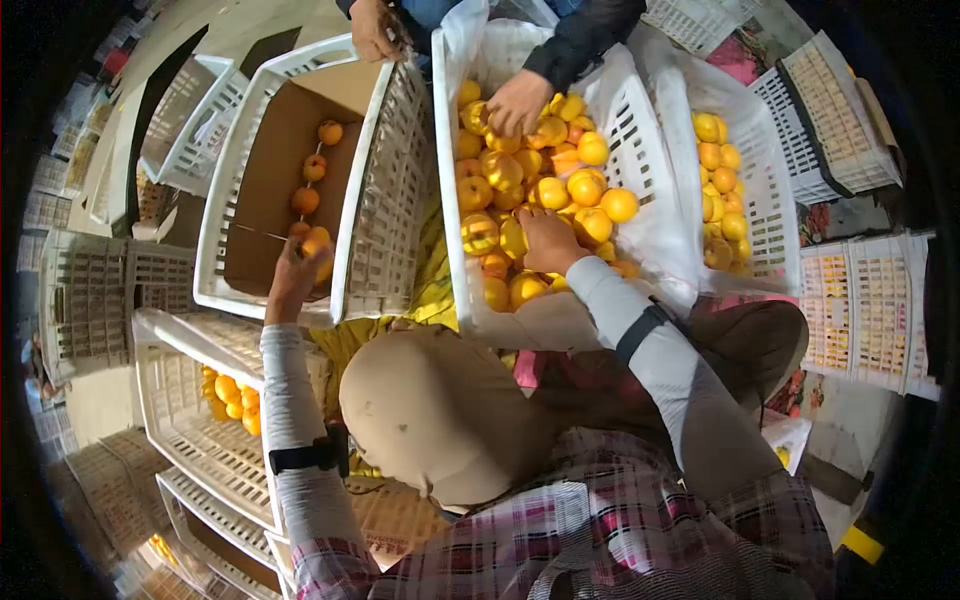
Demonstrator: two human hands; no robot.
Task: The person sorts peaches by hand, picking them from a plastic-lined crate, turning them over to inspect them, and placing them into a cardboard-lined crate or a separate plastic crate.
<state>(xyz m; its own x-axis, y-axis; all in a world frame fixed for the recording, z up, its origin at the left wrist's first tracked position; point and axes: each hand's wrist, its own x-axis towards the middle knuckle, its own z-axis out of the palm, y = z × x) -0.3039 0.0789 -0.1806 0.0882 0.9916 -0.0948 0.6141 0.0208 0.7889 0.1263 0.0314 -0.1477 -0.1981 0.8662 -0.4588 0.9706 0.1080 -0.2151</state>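
My left hand (pixel 291 272) is inside the near end of the left crate (pixel 212 250), its fingers closed round an orange persimmon (pixel 317 241). Beyond it, several persimmons (pixel 305 200) lie in a row on the brown cardboard lining (pixel 258 180). My right hand (pixel 553 243) reaches into the middle crate (pixel 447 200), back of the hand upward, with bent fingers on a persimmon in the heap (pixel 502 170). The fingertips are partly hidden among the fruit.
A co-worker's hand (pixel 518 103) touches the same heap from the far side; their other hand (pixel 376 30) is at the left crate's far corner. A plastic-lined crate of persimmons (pixel 783 240) stands at right. More white crates (pixel 200 440) are stacked at lower left.
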